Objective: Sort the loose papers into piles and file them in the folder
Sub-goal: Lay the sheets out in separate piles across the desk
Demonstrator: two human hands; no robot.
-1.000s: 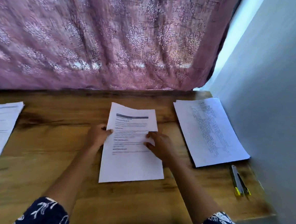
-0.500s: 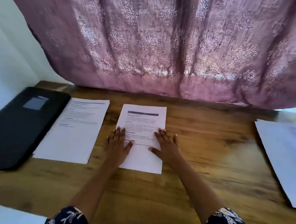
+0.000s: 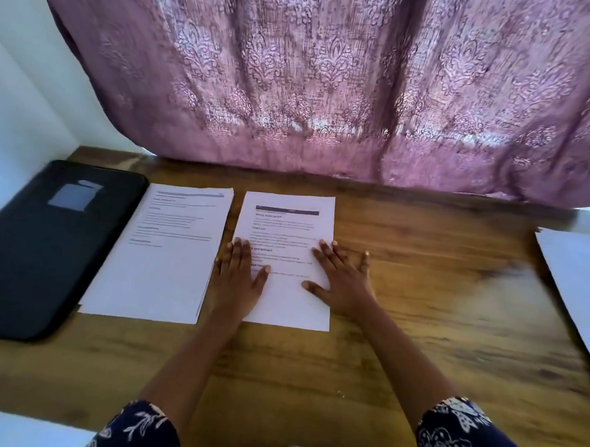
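Note:
A printed sheet with a dark header bar lies flat in the middle of the wooden desk. My left hand presses flat on its left edge, fingers straight. My right hand lies flat on its right edge, partly on the wood. Just left of this sheet sits a pile of printed papers. A closed black folder lies at the far left. Another white paper pile shows at the right edge, cut off by the frame.
A purple patterned curtain hangs along the back edge of the desk. A white wall closes the left side. Bare wood lies between the middle sheet and the right pile. My patterned sleeves show at the bottom.
The sheet has slid left across the desk under both hands and now lies beside the left pile. My view has turned left, so the folder has come into sight.

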